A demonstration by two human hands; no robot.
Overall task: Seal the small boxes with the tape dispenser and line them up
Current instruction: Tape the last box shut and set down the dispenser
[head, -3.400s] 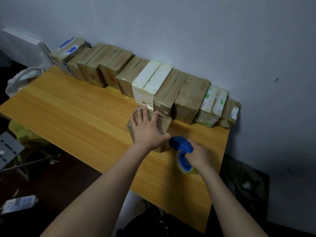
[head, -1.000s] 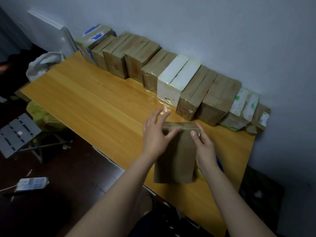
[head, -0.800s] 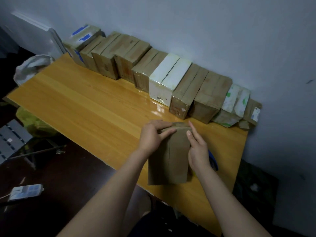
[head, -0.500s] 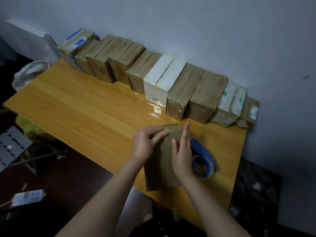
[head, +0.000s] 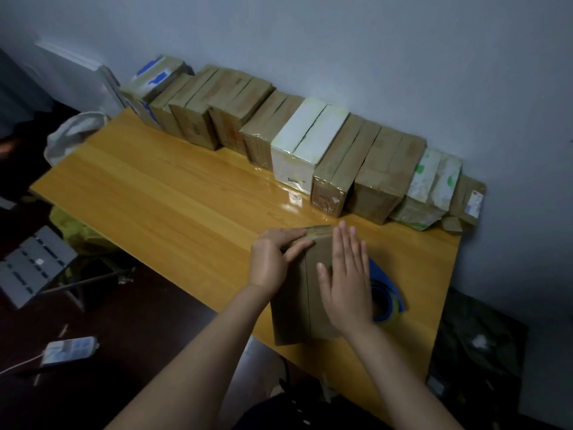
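Indoors, wooden table (head: 155, 197) by grey wall (head: 403, 57), left hand (head: 269, 265) gripping box (head: 291, 311), right hand (head: 350, 287) flat on it

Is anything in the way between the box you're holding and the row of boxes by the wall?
Nothing visible. Only bare table lies between the box and the row. The tape dispenser lies to the box's right, off that path.

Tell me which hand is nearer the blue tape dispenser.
Right. The right hand lies flat on the box, directly beside the tape dispenser; the left hand grips the box's far corner, on the opposite side.
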